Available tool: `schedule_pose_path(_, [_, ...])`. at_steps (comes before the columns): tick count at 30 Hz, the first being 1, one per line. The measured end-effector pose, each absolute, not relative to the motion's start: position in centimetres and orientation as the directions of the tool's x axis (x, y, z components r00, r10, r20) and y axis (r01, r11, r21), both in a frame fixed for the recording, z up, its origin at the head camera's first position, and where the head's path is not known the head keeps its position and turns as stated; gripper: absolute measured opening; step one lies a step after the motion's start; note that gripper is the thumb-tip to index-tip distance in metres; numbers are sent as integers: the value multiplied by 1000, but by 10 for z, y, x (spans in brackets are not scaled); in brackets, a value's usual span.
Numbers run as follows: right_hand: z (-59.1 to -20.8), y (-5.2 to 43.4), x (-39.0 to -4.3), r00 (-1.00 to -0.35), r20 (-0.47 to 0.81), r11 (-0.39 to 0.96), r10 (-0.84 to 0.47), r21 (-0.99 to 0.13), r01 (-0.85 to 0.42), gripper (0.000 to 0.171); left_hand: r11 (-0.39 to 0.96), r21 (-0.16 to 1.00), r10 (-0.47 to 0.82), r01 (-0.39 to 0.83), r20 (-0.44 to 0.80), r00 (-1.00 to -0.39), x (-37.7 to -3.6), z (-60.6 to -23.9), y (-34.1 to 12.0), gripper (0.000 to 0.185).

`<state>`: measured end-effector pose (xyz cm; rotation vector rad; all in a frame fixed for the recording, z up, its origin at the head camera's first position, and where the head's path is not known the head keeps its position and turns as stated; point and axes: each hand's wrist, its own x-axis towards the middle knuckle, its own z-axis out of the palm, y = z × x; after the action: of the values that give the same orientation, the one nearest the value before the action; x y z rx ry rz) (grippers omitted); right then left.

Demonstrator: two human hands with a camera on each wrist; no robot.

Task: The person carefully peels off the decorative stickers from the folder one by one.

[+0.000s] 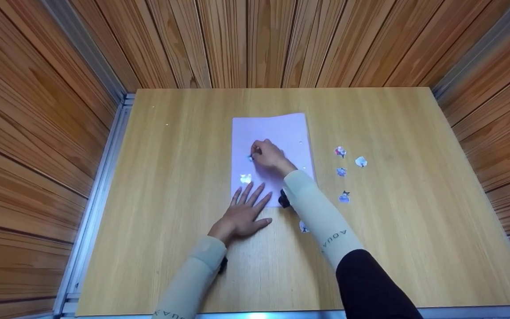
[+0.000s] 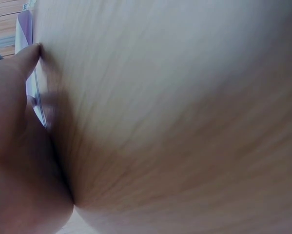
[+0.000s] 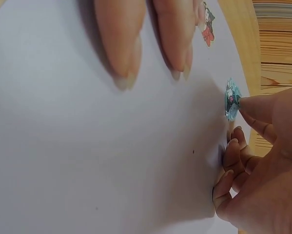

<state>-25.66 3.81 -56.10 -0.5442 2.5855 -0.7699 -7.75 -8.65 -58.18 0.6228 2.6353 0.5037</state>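
My right hand (image 1: 269, 156) pinches a small light-blue sticker (image 3: 231, 100) printed with a cartoon figure, between thumb and finger. In the right wrist view the sticker stands on edge at the surface of a pale purple sheet (image 1: 272, 128); whether it touches, I cannot tell. The other fingers of that hand are curled against the sheet. My left hand (image 1: 245, 216) lies spread, fingertips on the sheet's near edge and thumb over the wood. Just beyond its fingertips, a shiny sticker (image 1: 245, 178) is on the sheet; the right wrist view shows a red-and-black cartoon sticker (image 3: 207, 24) there.
Right of the sheet, several loose stickers lie on the wooden table (image 1: 175, 177), among them a white-blue one (image 1: 361, 161) and a colourful one (image 1: 340, 151). Another sticker (image 1: 303, 227) lies partly under the right forearm. Wood-panelled walls (image 1: 264, 44) enclose the table's back and sides.
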Motion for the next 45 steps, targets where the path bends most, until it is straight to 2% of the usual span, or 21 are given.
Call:
schedule_pose_path(19, [-558,41,-258,-827,-264,751,-496,-608,-256,19,848,403,481,345,-310,-820,-78,-580,-86,76])
schedule_pose_path(45, [-560,46,-260,-812,-207,676,-545,-682,-280,16,839,418,488,350,-292,-822,-78,-581,-87,75])
